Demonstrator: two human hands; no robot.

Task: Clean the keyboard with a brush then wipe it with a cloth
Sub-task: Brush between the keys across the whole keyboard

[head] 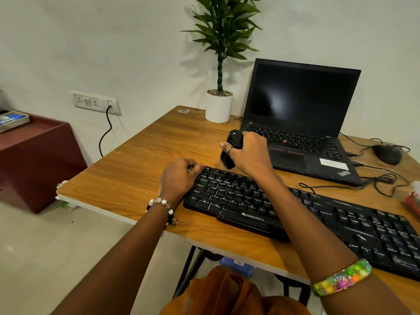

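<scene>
Right hand (248, 153) wrapped tight round the black brush (230, 151), bristles pointing down just above the far left corner of the black keyboard (295, 214). Left hand (179, 176) curled over that same keyboard's left end, fingers gripping its edge, just left of the brush. Open laptop (300, 119) right behind the brush grip.

The right hand (248, 153) is gripping with fingers curled (wrist bent downward), while the left hand (179, 176) is resting knuckles-up, both forearms reaching forward.
</scene>
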